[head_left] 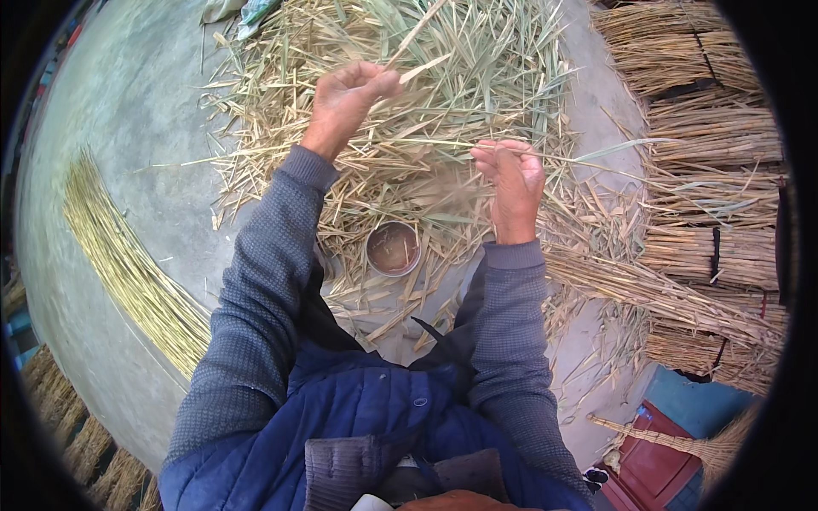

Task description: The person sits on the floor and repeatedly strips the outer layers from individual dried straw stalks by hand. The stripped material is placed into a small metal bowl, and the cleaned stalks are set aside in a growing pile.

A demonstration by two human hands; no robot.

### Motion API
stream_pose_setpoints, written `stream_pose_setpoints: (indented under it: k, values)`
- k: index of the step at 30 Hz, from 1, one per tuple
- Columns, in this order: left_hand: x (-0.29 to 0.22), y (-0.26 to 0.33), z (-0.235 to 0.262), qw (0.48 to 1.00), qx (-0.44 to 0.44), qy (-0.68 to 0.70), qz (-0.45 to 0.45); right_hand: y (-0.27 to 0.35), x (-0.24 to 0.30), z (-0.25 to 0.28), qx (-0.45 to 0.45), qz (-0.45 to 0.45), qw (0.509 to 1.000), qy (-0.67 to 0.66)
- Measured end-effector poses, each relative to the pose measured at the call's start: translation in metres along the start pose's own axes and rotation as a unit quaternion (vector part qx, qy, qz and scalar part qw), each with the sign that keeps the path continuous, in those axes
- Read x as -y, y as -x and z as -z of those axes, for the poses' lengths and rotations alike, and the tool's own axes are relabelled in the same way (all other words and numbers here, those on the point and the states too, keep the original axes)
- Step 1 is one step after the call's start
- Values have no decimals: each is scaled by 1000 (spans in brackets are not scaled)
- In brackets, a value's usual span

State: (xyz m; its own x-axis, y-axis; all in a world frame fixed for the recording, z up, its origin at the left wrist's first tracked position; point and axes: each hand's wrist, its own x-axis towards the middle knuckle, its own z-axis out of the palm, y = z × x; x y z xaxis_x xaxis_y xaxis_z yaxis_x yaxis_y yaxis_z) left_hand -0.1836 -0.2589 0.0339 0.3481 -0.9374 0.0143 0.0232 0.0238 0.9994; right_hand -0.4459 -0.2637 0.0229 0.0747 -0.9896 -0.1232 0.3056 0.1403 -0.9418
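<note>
Straw-coloured, a thin stalk (pixel 558 157) is pinched between thumb and fingers of the right hand (pixel 516 186), beyond and to the right of the round metal bowl (pixel 370 249). Beyond the bowl and slightly to its left, the left hand (pixel 348 104) pinches a dry leaf strip (pixel 416 32). Loose leaves (pixel 477 77) heap up under both hands and crowd against the bowl's far side. Inside the bowl lie a few pale scraps over a brownish bottom; whether it holds liquid, I cannot tell. Left of the bowl, well apart, greenish-yellow stalks (pixel 136 264) lie together. Right of it, loose stalks (pixel 656 294) reach toward tied bundles (pixel 716 145); nearer the wearer on that side, a broom (pixel 711 450) lies across something red (pixel 656 460).
</note>
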Motion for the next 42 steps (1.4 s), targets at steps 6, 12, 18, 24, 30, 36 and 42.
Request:
stream_pose_setpoints:
  k: [6, 12, 18, 24, 30, 36, 42]
  values:
    - [11, -13, 47, 750, -99, -591, -280, -2, -6, -2, 36, 2, 999, 10]
    - [20, 14, -22, 870, 245, -351, -246, -2, -14, -15, 89, -8, 996, 23]
    - [11, 1, 14, 881, 245, -389, -112, -10, 7, 10, -6, 24, 1000, 10]
    - [10, 9, 1, 925, 261, -271, -43, -2, 5, 3, 22, 12, 1000, 8]
    - [23, 32, -51, 959, 212, -168, -79, 1, -1, -8, 36, -1, 999, 16]
    - [5, 6, -19, 998, 65, -6, 27, 0, -3, 3, 3, 9, 1000, 25]
    - [9, -25, 57, 996, -70, 1, -56, -5, 1, 16, 6, 29, 999, 14]
